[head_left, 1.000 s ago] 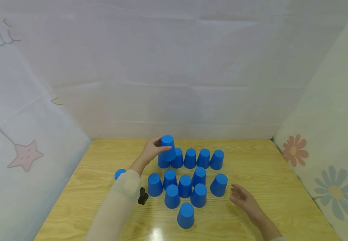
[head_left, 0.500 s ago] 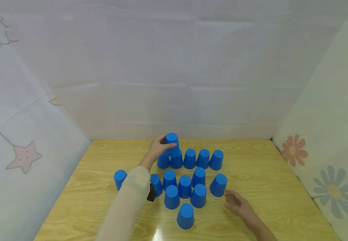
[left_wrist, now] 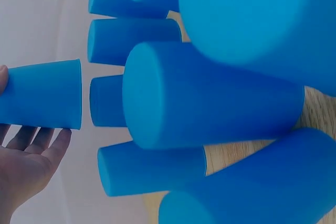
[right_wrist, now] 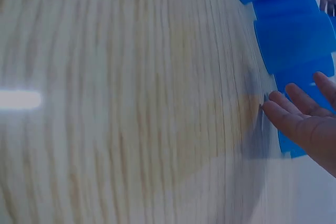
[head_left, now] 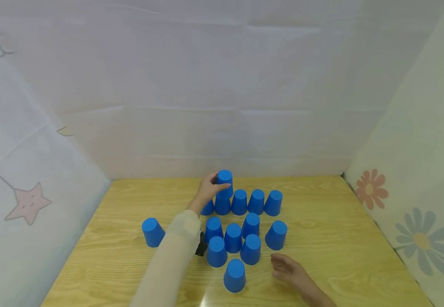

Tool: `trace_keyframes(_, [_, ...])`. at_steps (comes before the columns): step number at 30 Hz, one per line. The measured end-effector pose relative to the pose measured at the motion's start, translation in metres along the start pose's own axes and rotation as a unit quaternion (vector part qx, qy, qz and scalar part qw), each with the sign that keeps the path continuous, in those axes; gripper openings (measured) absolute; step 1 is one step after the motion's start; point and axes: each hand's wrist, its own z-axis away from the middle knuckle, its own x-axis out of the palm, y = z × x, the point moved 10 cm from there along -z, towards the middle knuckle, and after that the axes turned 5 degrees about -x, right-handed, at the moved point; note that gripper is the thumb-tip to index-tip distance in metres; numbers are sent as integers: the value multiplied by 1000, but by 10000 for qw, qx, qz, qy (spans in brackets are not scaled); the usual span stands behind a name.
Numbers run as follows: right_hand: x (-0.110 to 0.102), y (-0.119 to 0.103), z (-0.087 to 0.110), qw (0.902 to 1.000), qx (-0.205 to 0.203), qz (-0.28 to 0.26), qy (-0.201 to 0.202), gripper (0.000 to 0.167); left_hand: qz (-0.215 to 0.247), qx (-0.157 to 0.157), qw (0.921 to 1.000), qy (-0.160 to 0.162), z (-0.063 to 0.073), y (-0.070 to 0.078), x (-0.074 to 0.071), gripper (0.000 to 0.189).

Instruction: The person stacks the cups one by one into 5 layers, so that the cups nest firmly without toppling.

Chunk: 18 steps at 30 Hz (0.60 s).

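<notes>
My left hand (head_left: 207,190) grips an upside-down blue plastic cup (head_left: 225,181), thumb across its near side. That cup hangs over the left part of the back row, above an upturned cup (head_left: 222,206). In the left wrist view a narrow gap shows between the held cup's rim (left_wrist: 79,95) and the row's tops. My right hand (head_left: 292,273), fingers loosely bent and holding nothing, hovers at the front right, nearest an upturned cup (head_left: 276,235). Part of the back row's leftmost cup (head_left: 207,208) is hidden by my left wrist.
More upturned blue cups stand in a cluster, including a middle cup (head_left: 233,238) and a front cup (head_left: 234,275). One separate cup (head_left: 153,232) stands left of my sleeve. A wooden table (head_left: 344,238) lies under everything, with a pale cloth backdrop (head_left: 222,106) behind.
My left hand has carried the held cup rightward along the back row. The right hand has drifted left and toward the front. My sleeve now covers a cup that showed before.
</notes>
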Motion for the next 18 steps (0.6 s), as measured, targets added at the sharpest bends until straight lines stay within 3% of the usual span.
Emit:
trace_keyframes(6, [24,-2,-3,9993,-73,-52,-371,53,-13,145,9999,7,4,9,9,61])
trace_keyframes(13, [51,-8,-4,9958,-138,-167,-886,52,85,-307,9995,48,-1,2,16,61])
trace_keyframes(18, [65,-12,-5,9944,-96,-115,-1043,57,34,-391,9992,77,-3,2,17,62])
